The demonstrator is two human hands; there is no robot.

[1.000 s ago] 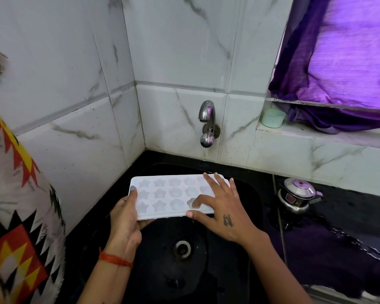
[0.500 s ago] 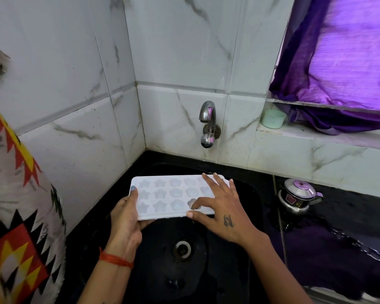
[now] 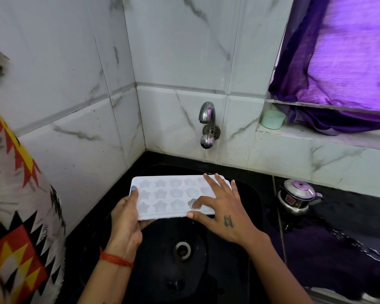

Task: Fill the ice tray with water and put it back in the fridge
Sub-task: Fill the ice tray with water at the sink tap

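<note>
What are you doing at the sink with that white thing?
A person is holding a white ice tray over the black sink, below the tap. The left hand grips the tray's left end, thumb on top. The right hand lies spread over the right end, one fingertip in a star-shaped hollow. No water is running from the tap, and I cannot tell whether the hollows hold water.
</note>
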